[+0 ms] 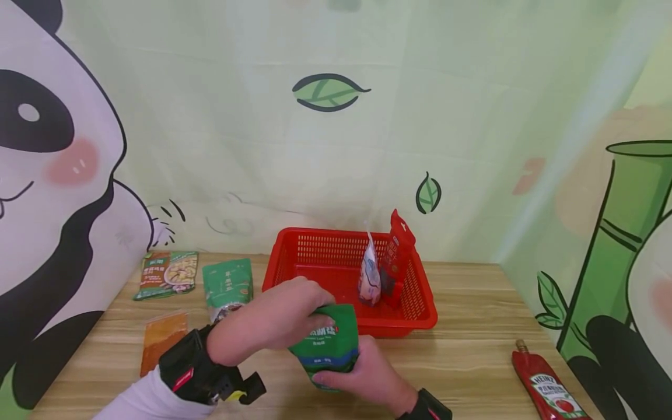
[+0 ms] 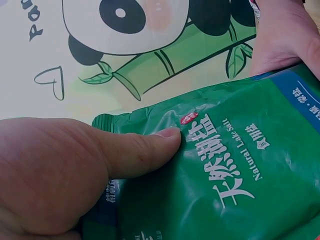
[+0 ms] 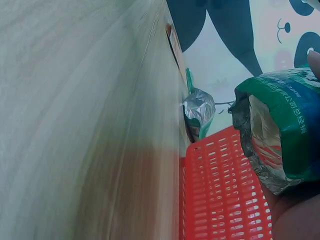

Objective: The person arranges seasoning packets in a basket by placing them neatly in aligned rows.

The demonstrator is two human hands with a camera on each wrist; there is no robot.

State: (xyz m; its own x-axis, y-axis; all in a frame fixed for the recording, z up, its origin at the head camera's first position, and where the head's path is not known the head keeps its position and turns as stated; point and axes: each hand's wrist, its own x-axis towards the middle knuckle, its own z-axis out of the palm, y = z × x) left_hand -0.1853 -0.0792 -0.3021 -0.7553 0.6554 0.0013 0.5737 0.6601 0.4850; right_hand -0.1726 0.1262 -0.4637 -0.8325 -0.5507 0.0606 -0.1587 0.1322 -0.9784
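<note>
A green bag of natural lake salt (image 1: 328,353) is held above the table, in front of the red basket. My left hand (image 1: 283,312) grips its upper end, and the thumb lies across the printed front in the left wrist view. Lower down, my right hand (image 1: 375,373) holds the bag by its other end, thumb on the front face. From the right wrist view, the end of the salt bag (image 3: 300,120) shows folded silver edges. The fingers behind the bag are mostly hidden.
The red plastic basket (image 1: 325,248) holds a pale packet (image 1: 370,277) and a red packet (image 1: 397,254), both upright. On the left lie a soup-pictured packet (image 1: 167,274), a green pouch (image 1: 228,283) and an orange packet (image 1: 164,338). A Heinz ketchup pouch (image 1: 548,385) lies right.
</note>
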